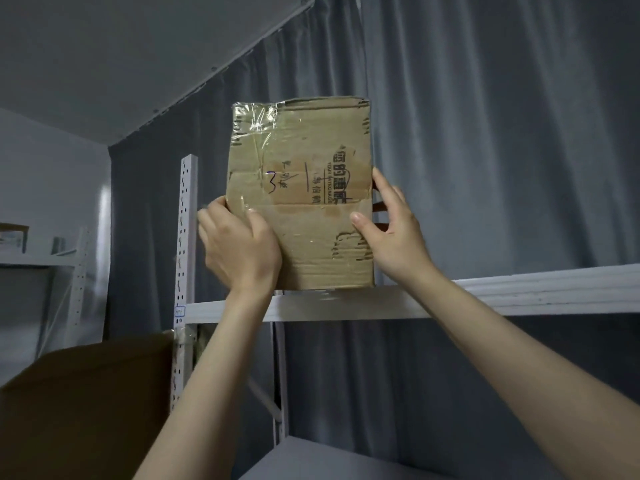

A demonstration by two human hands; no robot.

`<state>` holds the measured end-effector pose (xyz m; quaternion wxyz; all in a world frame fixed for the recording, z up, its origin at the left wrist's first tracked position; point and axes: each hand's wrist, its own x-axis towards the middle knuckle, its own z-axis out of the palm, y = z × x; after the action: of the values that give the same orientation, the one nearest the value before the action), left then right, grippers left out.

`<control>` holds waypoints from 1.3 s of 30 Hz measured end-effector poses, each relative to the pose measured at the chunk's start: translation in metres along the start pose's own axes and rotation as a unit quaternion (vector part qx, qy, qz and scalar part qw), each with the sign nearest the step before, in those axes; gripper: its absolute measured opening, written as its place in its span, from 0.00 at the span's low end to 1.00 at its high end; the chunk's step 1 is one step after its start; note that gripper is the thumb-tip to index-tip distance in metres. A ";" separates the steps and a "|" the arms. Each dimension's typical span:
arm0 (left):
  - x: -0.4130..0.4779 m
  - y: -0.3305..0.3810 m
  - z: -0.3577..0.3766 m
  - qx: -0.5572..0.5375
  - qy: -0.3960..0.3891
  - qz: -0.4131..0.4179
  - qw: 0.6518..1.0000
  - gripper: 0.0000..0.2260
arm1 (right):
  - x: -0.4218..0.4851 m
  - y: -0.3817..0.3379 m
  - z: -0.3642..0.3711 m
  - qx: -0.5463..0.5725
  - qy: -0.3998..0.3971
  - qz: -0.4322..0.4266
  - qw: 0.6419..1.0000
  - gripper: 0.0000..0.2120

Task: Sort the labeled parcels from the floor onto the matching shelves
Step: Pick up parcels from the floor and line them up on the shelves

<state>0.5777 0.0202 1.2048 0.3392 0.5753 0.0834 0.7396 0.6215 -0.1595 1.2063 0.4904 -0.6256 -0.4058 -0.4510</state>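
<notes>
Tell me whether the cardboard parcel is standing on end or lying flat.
Standing on end. The parcel shows its broad printed face, bottom edge at the shelf, left hand and right hand gripping its sides.

You see one parcel (311,188); two hands: left hand (239,247), right hand (394,233); one brown box (86,410); two shelves: upper shelf (519,292), lower shelf (329,459).

Both hands (239,247) (391,230) gripping parcel (304,188), upright on shelf (519,292)
</notes>
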 end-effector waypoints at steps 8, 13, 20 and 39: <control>-0.020 -0.067 0.030 0.061 -0.084 0.011 0.995 0.26 | 0.001 0.030 0.035 -0.049 -0.050 0.020 0.997 0.33; -0.016 -0.089 0.039 0.083 -0.137 0.030 0.987 0.29 | 0.011 0.048 0.060 -0.081 -0.043 0.042 0.995 0.33; -0.015 -0.109 0.063 0.131 -0.199 0.060 0.969 0.24 | 0.024 0.067 0.093 -0.070 -0.008 0.106 0.992 0.30; 0.026 -0.211 0.119 0.121 -0.329 -0.092 0.932 0.47 | 0.045 0.098 0.187 -0.214 -0.046 0.206 0.954 0.21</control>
<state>0.7681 0.1634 1.1559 0.3422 0.8128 0.1089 0.4588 0.7575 0.0080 1.2041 0.4084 -0.8057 -0.1845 -0.3874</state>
